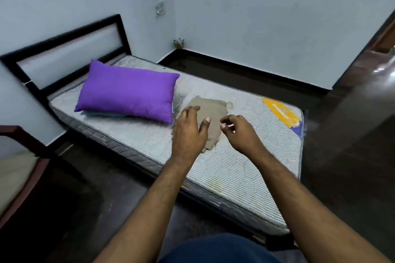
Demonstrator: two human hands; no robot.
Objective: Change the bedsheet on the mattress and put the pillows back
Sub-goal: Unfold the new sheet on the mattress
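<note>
A bare quilted mattress (235, 164) lies on a black bed frame. A purple pillow (128, 92) rests near the headboard, on top of something pale blue-grey whose edge shows beneath it. A small piece of brown-grey cloth (210, 109) lies flat on the middle of the mattress. My left hand (189, 128) hovers over the cloth's left edge with its fingers spread and nothing in it. My right hand (239, 132) is just right of the cloth, fingers loosely curled and apart, holding nothing.
The black headboard (64, 49) stands at the far left against a pale wall. A wooden chair (21, 166) is at the left edge. Dark floor surrounds the bed. A yellow label (282, 113) marks the mattress's far right corner. A dark door frame rises at the right.
</note>
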